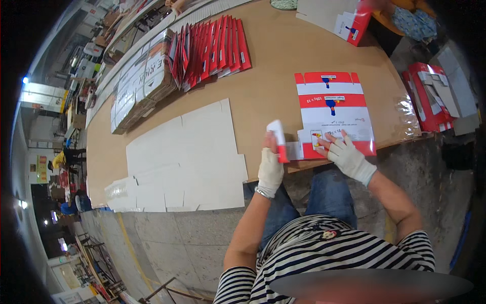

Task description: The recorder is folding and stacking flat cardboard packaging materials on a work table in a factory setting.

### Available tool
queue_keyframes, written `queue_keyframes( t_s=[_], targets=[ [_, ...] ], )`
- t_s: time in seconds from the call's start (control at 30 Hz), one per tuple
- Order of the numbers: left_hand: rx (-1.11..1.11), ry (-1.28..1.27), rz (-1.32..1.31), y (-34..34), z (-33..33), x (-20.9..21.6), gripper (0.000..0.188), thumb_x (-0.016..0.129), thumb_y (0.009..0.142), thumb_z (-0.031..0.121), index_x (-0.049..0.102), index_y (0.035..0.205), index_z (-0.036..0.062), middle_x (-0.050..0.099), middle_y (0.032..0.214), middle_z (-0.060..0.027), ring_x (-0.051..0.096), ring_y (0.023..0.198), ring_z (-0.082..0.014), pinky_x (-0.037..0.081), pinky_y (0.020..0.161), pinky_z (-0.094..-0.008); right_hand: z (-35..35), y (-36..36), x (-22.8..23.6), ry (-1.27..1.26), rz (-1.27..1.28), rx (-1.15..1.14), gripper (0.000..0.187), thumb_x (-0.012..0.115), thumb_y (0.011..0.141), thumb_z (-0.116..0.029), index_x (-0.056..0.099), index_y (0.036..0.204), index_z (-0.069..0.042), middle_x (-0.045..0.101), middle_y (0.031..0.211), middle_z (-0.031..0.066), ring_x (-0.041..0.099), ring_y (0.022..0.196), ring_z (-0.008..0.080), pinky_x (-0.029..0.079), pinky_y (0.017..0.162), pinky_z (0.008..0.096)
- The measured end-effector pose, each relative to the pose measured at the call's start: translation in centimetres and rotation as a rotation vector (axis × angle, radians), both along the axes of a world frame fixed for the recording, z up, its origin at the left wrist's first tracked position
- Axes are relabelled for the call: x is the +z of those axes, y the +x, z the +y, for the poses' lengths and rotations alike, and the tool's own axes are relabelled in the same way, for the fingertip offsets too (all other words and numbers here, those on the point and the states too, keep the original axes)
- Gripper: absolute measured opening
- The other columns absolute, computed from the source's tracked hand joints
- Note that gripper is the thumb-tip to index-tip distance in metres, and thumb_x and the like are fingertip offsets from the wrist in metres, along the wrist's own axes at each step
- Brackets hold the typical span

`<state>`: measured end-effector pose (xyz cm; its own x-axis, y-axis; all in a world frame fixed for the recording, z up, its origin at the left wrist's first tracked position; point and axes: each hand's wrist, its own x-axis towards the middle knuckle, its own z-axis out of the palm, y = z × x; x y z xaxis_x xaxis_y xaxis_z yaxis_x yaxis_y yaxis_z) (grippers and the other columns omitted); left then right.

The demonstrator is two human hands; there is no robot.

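On the brown table's front edge lies a flat red-and-white printed carton blank [336,109], with a small blue figure on its panels. My right hand [350,158], in a cream fingerless glove, rests on its lower part with the fingers spread. To the left, my left hand [271,166], gloved the same way, is raised with its fingers around a narrow white-and-red cardboard piece [279,142]. Slight blur hides whether that piece is joined to the blank. Large pale unprinted cardboard sheets [187,157] lie to the left of my left hand.
A row of red folded cartons [215,50] leans beside a plastic-wrapped, strapped cardboard bundle [144,81] at the back left. At the far right, another person's hand [372,6] is by a red-and-white carton [349,28]. More red cardboard [430,96] sits past the table's right edge.
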<state>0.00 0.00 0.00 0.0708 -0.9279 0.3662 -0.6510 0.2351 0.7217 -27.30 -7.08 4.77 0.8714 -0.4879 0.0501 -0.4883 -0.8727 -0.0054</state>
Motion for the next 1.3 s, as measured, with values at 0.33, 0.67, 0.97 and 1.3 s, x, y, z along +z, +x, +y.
queue_keyframes(
  t_s=[0.33, 0.67, 0.97, 1.3],
  targets=[
    [-0.118, 0.237, -0.679, -2.2, 0.3, 3.5, 0.076, 0.066, 0.08, 0.044, 0.036, 0.145, 0.0201, 0.019, 0.155, -0.019, 0.019, 0.141, -0.0423, 0.02, 0.103, -0.071, -0.1, -0.3, -0.8, -0.01, -0.098, 0.005, 0.049, 0.044, 0.091, -0.017, 0.045, 0.14, -0.02, 0.044, 0.146, 0.0038, 0.038, 0.137, 0.0254, 0.023, 0.108, 0.0644],
    [-0.05, 0.319, -0.77, -4.6, -0.8, 3.1, 0.071, 0.059, 0.084, 0.051, 0.034, 0.146, 0.0267, 0.022, 0.154, -0.0213, 0.02, 0.142, -0.0412, 0.017, 0.103, -0.0728, -0.1, -1.8, -4.9, -0.186, -0.129, 0.0, 0.048, 0.047, 0.087, -0.018, 0.05, 0.135, -0.015, 0.046, 0.143, 0.0054, 0.037, 0.137, 0.0267, 0.016, 0.108, 0.0681],
    [-0.009, 0.325, -0.786, -3.4, 0.0, 2.9, 0.07, 0.06, 0.084, 0.049, 0.036, 0.146, 0.026, 0.02, 0.154, -0.0232, 0.02, 0.141, -0.042, 0.018, 0.102, -0.0725, 0.2, -0.8, -4.5, -0.144, -0.167, 0.046, 0.043, 0.048, 0.088, -0.018, 0.055, 0.131, -0.014, 0.053, 0.137, 0.0062, 0.041, 0.134, 0.0261, 0.02, 0.108, 0.0674],
    [0.067, 0.562, -0.583, -4.9, -3.1, 4.2, 0.081, 0.064, 0.081, 0.051, 0.032, 0.148, 0.0179, 0.014, 0.156, -0.0223, 0.007, 0.145, -0.041, 0.01, 0.106, -0.0686, -0.6, -1.0, -2.9, -0.079, -0.131, 0.054, 0.039, 0.047, 0.089, -0.017, 0.056, 0.127, -0.011, 0.054, 0.135, 0.0065, 0.045, 0.131, 0.0237, 0.022, 0.109, 0.0641]
  ],
)
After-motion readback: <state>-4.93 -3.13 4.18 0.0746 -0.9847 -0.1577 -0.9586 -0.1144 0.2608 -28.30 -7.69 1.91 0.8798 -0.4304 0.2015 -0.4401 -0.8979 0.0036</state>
